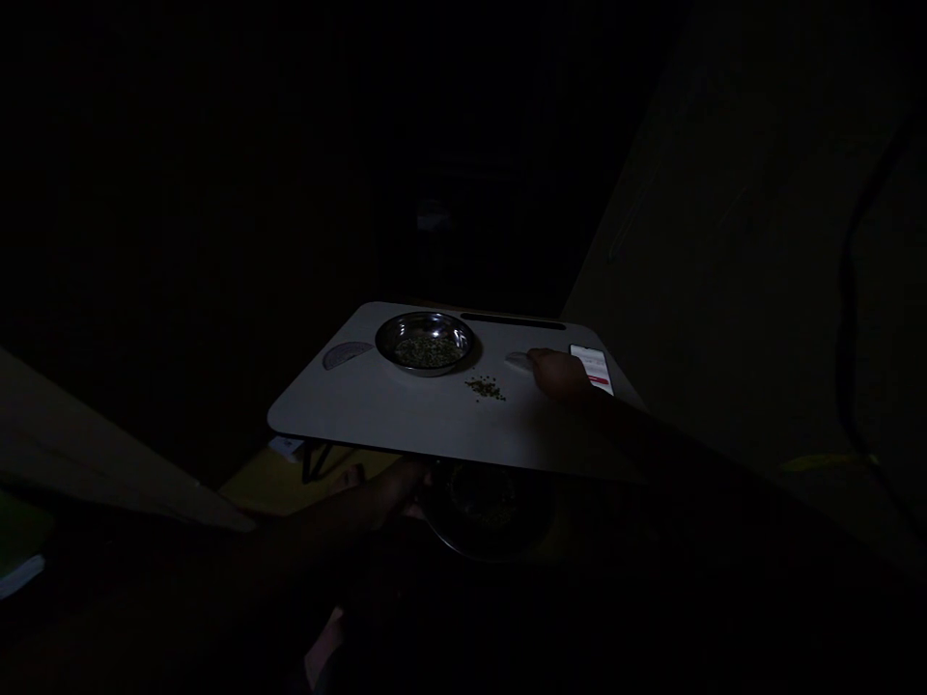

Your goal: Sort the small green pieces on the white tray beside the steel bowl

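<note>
The scene is very dark. A small white lap table [406, 415] carries a steel bowl [426, 330] of greenish grains and a little loose pile of the same grains [486, 388]. My right hand [559, 375] rests on the table to the right of that pile, fingers curled, touching a small pale object [517, 360]. Below the table's near edge my left hand [397, 486] holds the rim of a second, dim bowl [487, 514] with grains in it.
A lit phone [594, 367] lies at the table's right side, just behind my right hand. A round recess [346, 353] marks the table's left part and a dark slot [513, 318] its far edge. Yellowish floor [267, 483] shows under the table.
</note>
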